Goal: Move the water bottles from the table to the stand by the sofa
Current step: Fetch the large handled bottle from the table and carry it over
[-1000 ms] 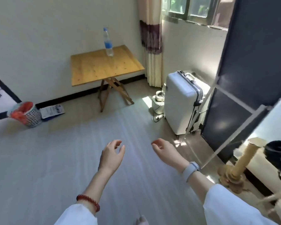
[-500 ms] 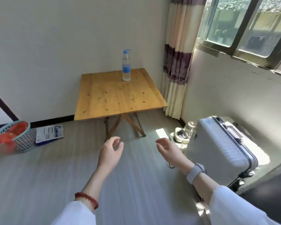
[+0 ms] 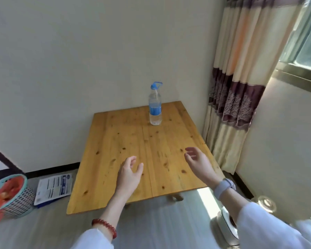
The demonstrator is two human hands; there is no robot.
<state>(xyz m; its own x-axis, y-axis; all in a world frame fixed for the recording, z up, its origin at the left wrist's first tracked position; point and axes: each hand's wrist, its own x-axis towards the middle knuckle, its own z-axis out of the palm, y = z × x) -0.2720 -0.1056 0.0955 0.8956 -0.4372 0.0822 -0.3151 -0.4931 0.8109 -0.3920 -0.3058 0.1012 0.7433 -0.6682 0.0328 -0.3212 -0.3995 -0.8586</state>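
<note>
A water bottle [image 3: 155,105] stands upright near the far edge of the wooden bench [image 3: 115,141], well apart from both hands. The left hand [image 3: 129,174] and right hand [image 3: 198,163] hover over the near half, fingers loosely spread, holding nothing.

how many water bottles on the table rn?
1. A single water bottle stands upright near the far edge of the wooden table, close to the wall. Both hands are empty. The whole tabletop shows, so none seem hidden there.
</note>
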